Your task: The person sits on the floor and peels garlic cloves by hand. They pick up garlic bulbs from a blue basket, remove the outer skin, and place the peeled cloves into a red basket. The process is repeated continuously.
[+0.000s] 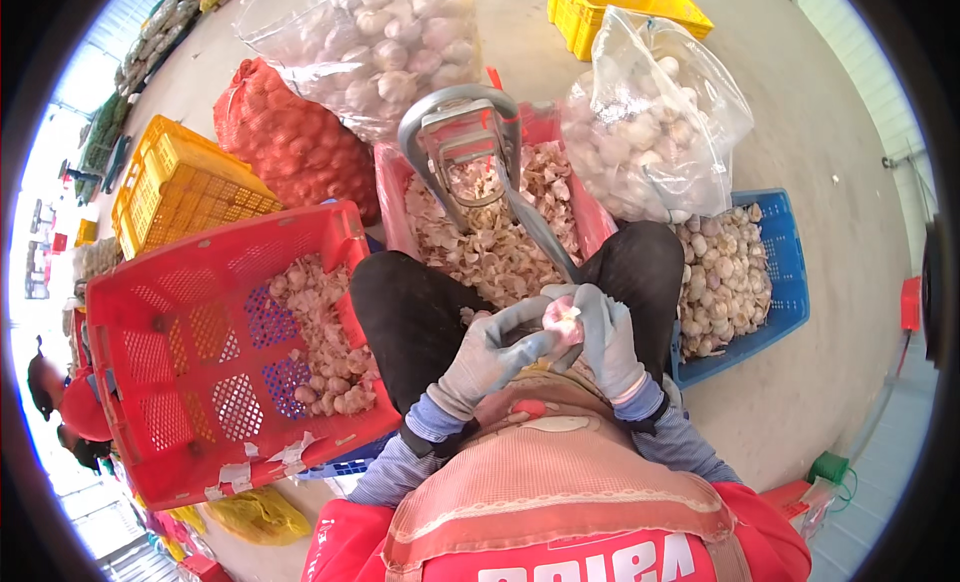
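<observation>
A pinkish garlic bulb (562, 321) is held between my two gloved hands, above my lap. My left hand (499, 349), in a grey-white work glove, has its thumb and fingers curled at the bulb's left side. My right hand (607, 334), gloved alike, grips the bulb from the right. A grey metal tool with a looped handle (450, 101) stands over a pink-lined container of loose garlic skins (487, 259) beyond my knees; its lower bar runs toward my hands. Whether either hand touches that bar is unclear.
On the left is a red plastic crate (225, 432) with some garlic; on the right, a blue crate (787, 274) full of bulbs. Clear bags of garlic (390, 49) (652, 131), a red mesh sack (292, 131) and yellow crates (180, 192) (630, 4) surround the container. People are at far left.
</observation>
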Demonstrator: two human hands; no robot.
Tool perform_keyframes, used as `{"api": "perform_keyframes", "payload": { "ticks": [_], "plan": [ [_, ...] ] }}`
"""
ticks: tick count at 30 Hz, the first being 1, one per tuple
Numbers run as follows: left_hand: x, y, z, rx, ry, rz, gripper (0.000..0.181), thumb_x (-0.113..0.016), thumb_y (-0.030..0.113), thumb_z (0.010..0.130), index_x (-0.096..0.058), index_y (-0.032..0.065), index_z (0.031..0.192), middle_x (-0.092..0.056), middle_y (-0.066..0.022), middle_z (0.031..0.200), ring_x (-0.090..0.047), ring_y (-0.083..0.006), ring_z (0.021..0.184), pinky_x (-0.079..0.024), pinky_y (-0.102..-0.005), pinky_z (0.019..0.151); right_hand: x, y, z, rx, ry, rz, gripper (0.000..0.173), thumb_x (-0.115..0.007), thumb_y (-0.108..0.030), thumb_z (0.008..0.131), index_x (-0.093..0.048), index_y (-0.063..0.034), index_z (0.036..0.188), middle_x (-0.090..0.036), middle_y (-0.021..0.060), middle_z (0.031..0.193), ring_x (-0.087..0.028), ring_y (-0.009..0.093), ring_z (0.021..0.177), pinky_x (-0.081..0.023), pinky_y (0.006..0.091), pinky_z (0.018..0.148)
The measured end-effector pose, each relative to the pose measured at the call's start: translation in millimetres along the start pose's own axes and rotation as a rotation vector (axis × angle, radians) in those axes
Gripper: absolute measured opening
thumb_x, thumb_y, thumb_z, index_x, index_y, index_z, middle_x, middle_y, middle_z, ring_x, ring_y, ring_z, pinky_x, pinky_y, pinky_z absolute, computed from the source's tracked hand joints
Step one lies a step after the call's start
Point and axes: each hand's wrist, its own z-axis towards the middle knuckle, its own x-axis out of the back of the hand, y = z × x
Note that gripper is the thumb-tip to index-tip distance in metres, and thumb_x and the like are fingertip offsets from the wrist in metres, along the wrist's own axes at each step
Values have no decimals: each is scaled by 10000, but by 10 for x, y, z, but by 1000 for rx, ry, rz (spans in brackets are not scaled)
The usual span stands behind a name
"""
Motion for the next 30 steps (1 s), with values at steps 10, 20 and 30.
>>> {"api": "perform_keyframes", "payload": {
  "ticks": [10,20,30],
  "plan": [
    [132,-99,18,-10,84,-178,604,-711,123,836,-502,25,1394,-654,-34,1105,-633,-96,868,-531,-232,735,80,-23,69,97,37,-730,231,-546,-186,979,-685,-56,1109,-710,172,902,-697,321,800,-550,407,706],
    [139,-230,12,-203,110,156,608,-720,-2,850,-486,-24,1410,-646,-21,1143,-630,-82,933,-540,-238,833,34,-327,-85,178,-111,-659,546,-738,-357,872,-598,-46,1299,-662,191,1193,-667,354,1037,-538,392,867],
    [152,-105,25,-276,330,254,235,-719,25,850,-728,9,1084,-670,-58,911,-624,-84,759,-496,-223,682,70,-70,88,-567,-140,739,521,-452,-497,1028,-577,-15,1183,-643,84,988,-670,187,899,-562,347,832]
  ]
}}
